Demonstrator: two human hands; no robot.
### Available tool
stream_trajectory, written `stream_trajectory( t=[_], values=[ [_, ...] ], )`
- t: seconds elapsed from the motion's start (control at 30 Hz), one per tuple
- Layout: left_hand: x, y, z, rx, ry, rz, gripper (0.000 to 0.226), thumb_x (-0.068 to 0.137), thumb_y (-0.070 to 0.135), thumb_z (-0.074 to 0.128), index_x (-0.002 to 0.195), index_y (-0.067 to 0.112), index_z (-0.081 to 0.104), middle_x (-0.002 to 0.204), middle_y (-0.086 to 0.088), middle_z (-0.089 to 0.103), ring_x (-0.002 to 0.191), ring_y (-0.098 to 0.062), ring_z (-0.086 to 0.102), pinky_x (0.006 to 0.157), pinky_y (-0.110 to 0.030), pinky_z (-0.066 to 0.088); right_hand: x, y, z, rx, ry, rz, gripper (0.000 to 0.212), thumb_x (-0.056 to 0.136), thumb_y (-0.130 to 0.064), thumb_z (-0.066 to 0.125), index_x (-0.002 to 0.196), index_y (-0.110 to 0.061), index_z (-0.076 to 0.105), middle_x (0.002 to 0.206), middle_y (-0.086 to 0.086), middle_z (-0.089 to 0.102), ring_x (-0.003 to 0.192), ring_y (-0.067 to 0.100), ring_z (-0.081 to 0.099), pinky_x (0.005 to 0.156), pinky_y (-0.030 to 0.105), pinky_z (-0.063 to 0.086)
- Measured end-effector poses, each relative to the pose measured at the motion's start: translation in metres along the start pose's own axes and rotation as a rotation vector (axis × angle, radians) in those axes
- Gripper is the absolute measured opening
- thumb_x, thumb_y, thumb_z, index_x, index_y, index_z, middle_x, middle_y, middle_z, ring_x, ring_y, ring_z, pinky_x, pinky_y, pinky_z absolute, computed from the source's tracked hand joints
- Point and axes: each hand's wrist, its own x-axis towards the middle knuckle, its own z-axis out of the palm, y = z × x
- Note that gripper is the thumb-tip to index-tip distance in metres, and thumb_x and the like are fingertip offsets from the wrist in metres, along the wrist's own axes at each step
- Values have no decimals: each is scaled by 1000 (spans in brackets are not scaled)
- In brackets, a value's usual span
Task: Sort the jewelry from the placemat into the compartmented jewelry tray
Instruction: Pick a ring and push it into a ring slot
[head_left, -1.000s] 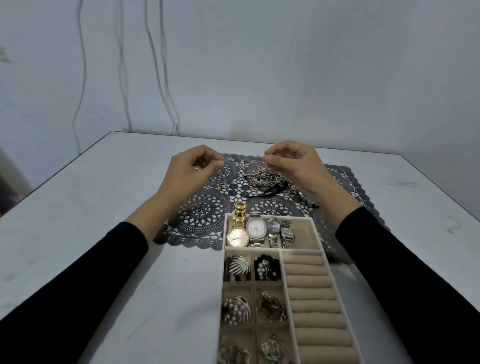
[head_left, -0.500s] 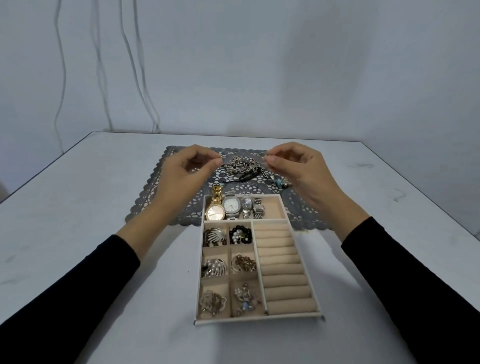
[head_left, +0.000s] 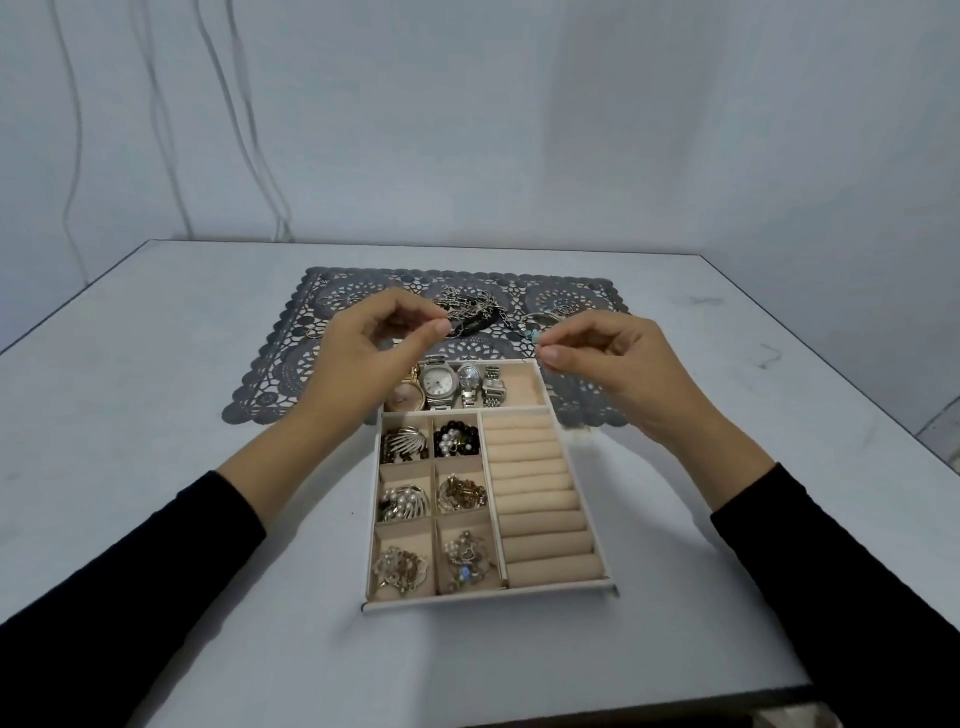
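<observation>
Mid-sort. Holding L hand (head_left: 374, 358) & R hand (head_left: 618, 364) over 12 o'clock end of jewelry tray (head_left: 493, 600), thumb & forefinger pinched together on each; on what, can't tell. Leaves jewelry pile (head_left: 470, 312) on placemat (head_left: 291, 374), 12 o'clock of tray. Next, prob.: lower into a free compartment w/o snagging.

A pale bench (head_left: 156, 415) stands against a grey wall (head_left: 571, 130). Thin cables (head_left: 79, 124) hang down the wall at the left.

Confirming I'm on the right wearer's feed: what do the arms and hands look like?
Both arms are in long black sleeves, the left sleeve and right sleeve ending short of the wrists. The left hand and right hand are bare: no gloves, rings, watch or bracelet visible.
</observation>
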Motion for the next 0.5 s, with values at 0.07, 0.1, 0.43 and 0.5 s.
stream_trajectory(
  t=[0.07,0.1,0.43,0.5],
  values=[
    [-1,0,1,10,-1,5,10,85,16,74,92,22,71,87,8,72,84,-12,67,79,-24,54,-2,0,-4,-47,-30,12,18,75,-3,75,93,-4,73,87,10,73,82,18,69,81,27,55],
    [-1,0,2,11,1,4,10,85,16,74,92,23,71,87,8,72,84,-12,67,79,-24,54,-3,-1,-5,-71,-47,18,17,76,-3,75,93,-4,73,88,11,73,83,18,70,80,26,55],
    [-4,4,4,-21,4,-29,9,86,15,73,91,23,70,82,15,70,78,-3,64,66,-18,54,-7,-1,-6,-285,-257,113,10,77,-4,77,87,-6,74,72,20,67,59,25,59,55,29,49],
    [-4,4,4,-30,-2,-40,8,86,16,72,91,22,70,81,15,70,77,-4,63,62,-18,54,-7,-2,-6,-328,-279,108,11,77,-5,77,87,-7,75,80,17,71,68,30,64,69,38,55]
  ],
)
